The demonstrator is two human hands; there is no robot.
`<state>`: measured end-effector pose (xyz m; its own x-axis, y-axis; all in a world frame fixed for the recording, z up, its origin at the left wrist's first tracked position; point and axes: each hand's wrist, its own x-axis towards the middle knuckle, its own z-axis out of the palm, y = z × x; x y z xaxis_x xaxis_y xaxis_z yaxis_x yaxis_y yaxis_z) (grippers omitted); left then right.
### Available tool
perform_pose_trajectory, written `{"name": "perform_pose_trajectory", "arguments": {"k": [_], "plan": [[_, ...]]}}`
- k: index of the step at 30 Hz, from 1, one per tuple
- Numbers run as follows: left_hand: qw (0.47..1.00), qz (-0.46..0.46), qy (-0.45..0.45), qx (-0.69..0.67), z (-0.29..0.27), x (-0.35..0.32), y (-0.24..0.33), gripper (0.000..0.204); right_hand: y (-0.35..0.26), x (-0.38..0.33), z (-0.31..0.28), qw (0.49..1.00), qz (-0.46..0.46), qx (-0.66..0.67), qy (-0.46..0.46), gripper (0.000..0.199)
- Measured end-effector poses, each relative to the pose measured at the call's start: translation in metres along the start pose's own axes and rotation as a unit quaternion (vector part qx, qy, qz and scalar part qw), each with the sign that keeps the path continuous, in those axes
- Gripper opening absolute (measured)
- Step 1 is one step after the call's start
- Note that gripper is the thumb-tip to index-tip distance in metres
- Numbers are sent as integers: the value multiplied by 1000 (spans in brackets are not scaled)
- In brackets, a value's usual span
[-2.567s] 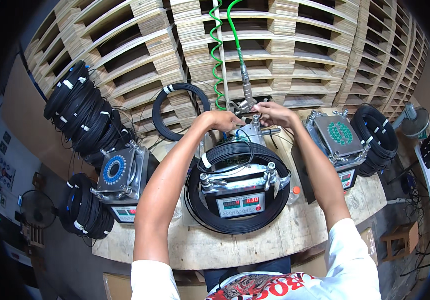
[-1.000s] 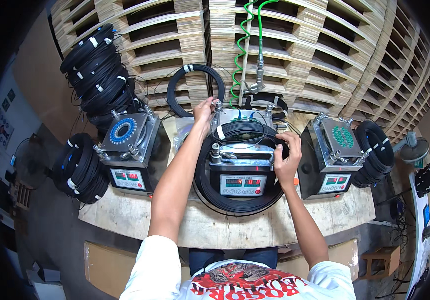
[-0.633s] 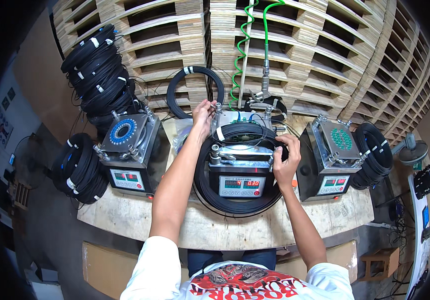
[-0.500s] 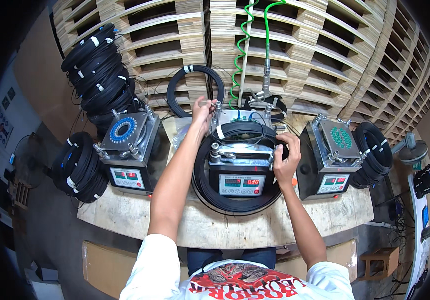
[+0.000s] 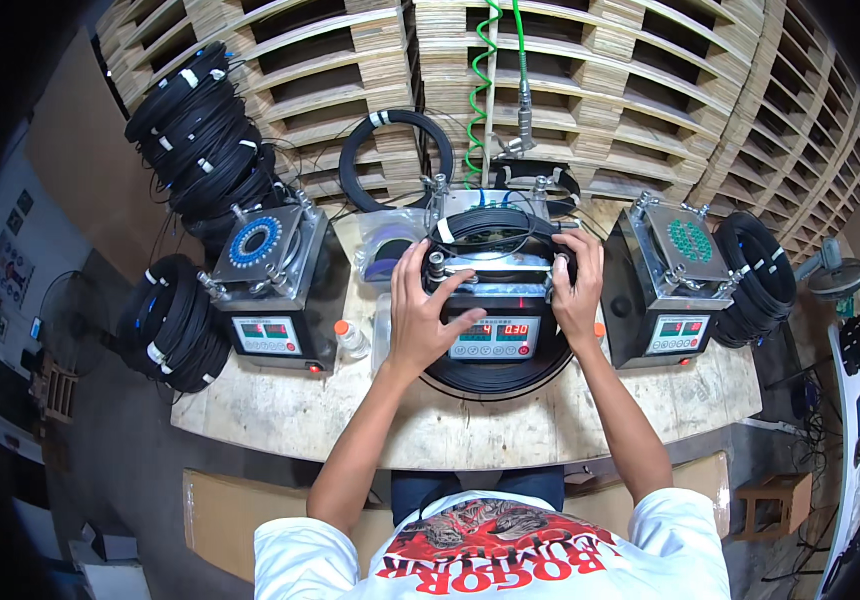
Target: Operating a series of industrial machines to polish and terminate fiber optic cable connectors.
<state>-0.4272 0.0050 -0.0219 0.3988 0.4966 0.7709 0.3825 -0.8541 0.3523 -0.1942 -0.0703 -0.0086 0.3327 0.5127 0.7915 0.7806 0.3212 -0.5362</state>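
Note:
In the middle of the bench stands a black machine point(image 5: 540, 338) with a lit display panel and a metal clamp plate point(image 5: 500, 266) on top. A large black cable coil point(image 5: 498, 382) loops around its front, its upper part lying over the plate. My left hand point(image 5: 422, 315) is at the plate's front left corner, fingers apart beside the left metal clamp post point(image 5: 437, 262). My right hand point(image 5: 577, 290) is closed at the front right corner, thumb and fingers bent about the clamp knob there, which they mostly hide.
Similar machines stand at left point(image 5: 268, 285) and right point(image 5: 678, 280), with ring-shaped connector sets on their plates. Black cable coils are piled at far left point(image 5: 195, 140). Another coil point(image 5: 345, 165) leans against wooden pallets point(image 5: 590, 60). A small orange-capped bottle point(image 5: 352, 340) stands left of the middle machine.
My left hand has come back from the machine's rear left post to its front left corner. My right hand stays at the front right corner. The whole view has shifted slightly.

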Motion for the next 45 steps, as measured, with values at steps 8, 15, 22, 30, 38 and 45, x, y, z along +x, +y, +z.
{"name": "perform_pose_trajectory", "arguments": {"k": [8, 15, 22, 30, 38, 45], "plan": [[998, -65, 5, 26, 7, 5, 7, 38, 1, -26, -6, 997, -25, -58, -47, 29], [983, -49, 165, -63, 18, -19, -5, 18, 5, -31, -3, 998, -29, -48, -30, 28], [980, -49, 191, -34, 26, -26, -12, 15, 1, -28, -3, 997, -39, -58, -26, 28], [967, -178, 185, 2, 26, -33, -19, 15, 3, -29, -4, 998, -37, -49, -25, 27], [958, -47, 280, 40, 22, -18, -1, 21, 8, -30, -4, 998, -35, -45, -27, 28], [963, -142, 228, -2, 31, -31, -16, 21, -4, -25, -3, 996, -39, -78, -33, 47]]}}
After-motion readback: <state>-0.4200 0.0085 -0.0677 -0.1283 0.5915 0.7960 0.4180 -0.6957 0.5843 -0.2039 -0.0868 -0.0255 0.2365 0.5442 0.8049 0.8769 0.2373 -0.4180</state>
